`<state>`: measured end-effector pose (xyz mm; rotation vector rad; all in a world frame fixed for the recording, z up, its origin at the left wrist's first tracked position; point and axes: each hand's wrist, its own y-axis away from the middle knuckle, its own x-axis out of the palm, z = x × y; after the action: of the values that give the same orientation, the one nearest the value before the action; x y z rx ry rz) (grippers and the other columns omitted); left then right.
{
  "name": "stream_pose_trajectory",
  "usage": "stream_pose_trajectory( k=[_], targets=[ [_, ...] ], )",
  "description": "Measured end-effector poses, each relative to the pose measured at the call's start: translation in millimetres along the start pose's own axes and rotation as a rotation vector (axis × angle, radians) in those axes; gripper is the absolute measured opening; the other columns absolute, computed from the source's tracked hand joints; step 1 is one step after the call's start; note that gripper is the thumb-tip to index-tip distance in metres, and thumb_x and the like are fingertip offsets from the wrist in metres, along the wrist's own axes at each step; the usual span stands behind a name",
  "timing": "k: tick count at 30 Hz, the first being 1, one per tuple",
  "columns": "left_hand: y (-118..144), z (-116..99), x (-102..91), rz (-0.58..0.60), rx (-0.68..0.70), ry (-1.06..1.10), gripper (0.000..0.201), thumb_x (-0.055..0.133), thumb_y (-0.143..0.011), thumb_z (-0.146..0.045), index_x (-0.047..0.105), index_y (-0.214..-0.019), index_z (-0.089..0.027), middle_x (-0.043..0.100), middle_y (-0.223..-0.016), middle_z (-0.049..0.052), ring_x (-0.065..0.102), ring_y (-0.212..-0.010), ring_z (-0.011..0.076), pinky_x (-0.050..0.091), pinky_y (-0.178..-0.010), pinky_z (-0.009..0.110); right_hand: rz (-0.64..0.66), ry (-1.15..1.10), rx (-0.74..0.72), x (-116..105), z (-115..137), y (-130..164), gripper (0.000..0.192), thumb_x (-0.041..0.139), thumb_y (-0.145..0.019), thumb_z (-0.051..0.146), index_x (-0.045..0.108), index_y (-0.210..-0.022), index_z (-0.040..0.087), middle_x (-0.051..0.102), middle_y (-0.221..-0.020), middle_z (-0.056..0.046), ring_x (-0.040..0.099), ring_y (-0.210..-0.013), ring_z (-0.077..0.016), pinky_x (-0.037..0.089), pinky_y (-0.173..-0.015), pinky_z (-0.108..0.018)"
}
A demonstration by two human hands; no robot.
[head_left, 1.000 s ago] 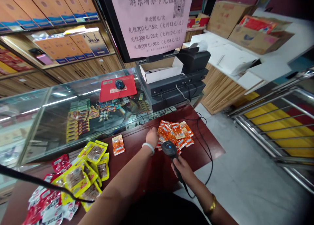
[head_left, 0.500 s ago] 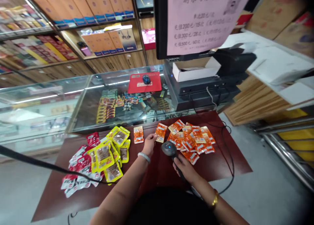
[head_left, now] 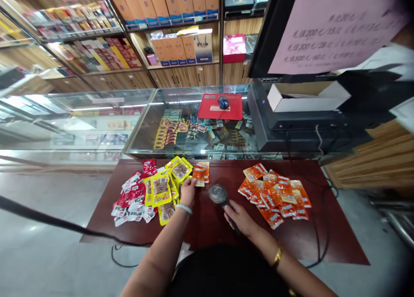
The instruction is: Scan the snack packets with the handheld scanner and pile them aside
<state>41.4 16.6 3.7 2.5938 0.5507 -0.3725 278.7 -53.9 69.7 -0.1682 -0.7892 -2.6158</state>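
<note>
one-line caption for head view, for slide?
Right hand grips barcode scanner; left hand holds orange snack packet at dark red table.

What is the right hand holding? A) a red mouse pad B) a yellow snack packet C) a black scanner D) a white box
C: the right hand grips the handle of the black scanner, whose head sits over the dark red table, while the left hand touches an orange packet.

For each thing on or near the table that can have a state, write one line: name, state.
Left hand: holding an orange packet.
Right hand: gripping the barcode scanner.
Orange packets pile: loose, on the table.
Yellow packets: heaped.
Mouse: on red pad.
</note>
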Motion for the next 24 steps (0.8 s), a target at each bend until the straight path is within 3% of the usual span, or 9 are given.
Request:
stream_pose_trajectory(
  k=[4, 7, 11, 18, 21, 24],
  targets=[
    [-1.4, -9.3, -15.6, -0.176, 0.090, -0.399, 0.038, 0.064, -0.083, -0.035, 0.057, -0.114, -0.015, 0.068, -0.110, 0.014, 0.064, -0.105, 0.0286, 0.049, -0.093, 0.041, -0.020, -0.026, -0.001, -9.6, -3.3, 3.4, 0.057, 0.059, -0.076, 0.078, 0.048, -0.083, 0.022, 0.049, -0.054, 0.010, 0.038, -0.038, -0.0060, 0.029, -0.038, -0.020],
    [1.9, -20.7, 0.8, -0.171, 0.243, -0.617, 0.042, 0.062, -0.085, -0.031, 0.053, -0.122, -0.014, 0.063, -0.120, 0.018, 0.060, -0.115, 0.0322, 0.046, -0.100, 0.044, -0.063, -0.050, 0.001, -23.0, -9.8, 8.2, 0.056, 0.059, -0.077, 0.077, 0.050, -0.086, 0.022, 0.048, -0.054, 0.010, 0.037, -0.037, -0.0061, 0.030, -0.038, -0.020],
    [6.8, -41.5, 62.2, 0.045, 0.397, -0.694, 0.028, 0.060, -0.087, -0.029, 0.057, -0.113, -0.018, 0.065, -0.112, 0.013, 0.061, -0.111, 0.0291, 0.047, -0.098, 0.040, -0.161, -0.122, 0.015, -43.7, -21.3, 18.0, 0.059, 0.059, -0.076, 0.078, 0.052, -0.092, 0.022, 0.048, -0.055, 0.010, 0.036, -0.037, -0.0060, 0.028, -0.037, -0.020],
    [19.4, -85.1, 185.9, 0.325, 0.528, -0.750, 0.028, 0.060, -0.090, -0.027, 0.060, -0.116, -0.018, 0.063, -0.116, 0.013, 0.062, -0.105, 0.0234, 0.046, -0.095, 0.033, -0.360, -0.257, 0.027, -76.4, -31.5, 45.1, 0.062, 0.062, -0.070, 0.081, 0.049, -0.089, 0.023, 0.047, -0.053, 0.010, 0.036, -0.038, -0.0067, 0.029, -0.039, -0.020],
    [18.4, -96.7, 222.3, 0.397, 0.554, -0.842, 0.036, 0.064, -0.088, -0.033, 0.059, -0.119, -0.015, 0.061, -0.117, 0.015, 0.061, -0.109, 0.0247, 0.044, -0.095, 0.032, -0.417, -0.299, 0.050, -86.8, -34.9, 53.9, 0.063, 0.063, -0.067, 0.082, 0.045, -0.081, 0.024, 0.047, -0.053, 0.010, 0.036, -0.038, -0.0064, 0.029, -0.038, -0.020],
    [14.6, -102.6, 245.6, 0.413, 0.530, -0.947, 0.045, 0.072, -0.082, -0.041, 0.060, -0.117, -0.014, 0.060, -0.119, 0.019, 0.060, -0.112, 0.0279, 0.044, -0.095, 0.034, -0.456, -0.325, 0.063, -94.1, -38.0, 58.8, 0.061, 0.064, -0.067, 0.081, 0.043, -0.077, 0.024, 0.048, -0.054, 0.009, 0.036, -0.037, -0.0061, 0.029, -0.038, -0.020]
  ],
)
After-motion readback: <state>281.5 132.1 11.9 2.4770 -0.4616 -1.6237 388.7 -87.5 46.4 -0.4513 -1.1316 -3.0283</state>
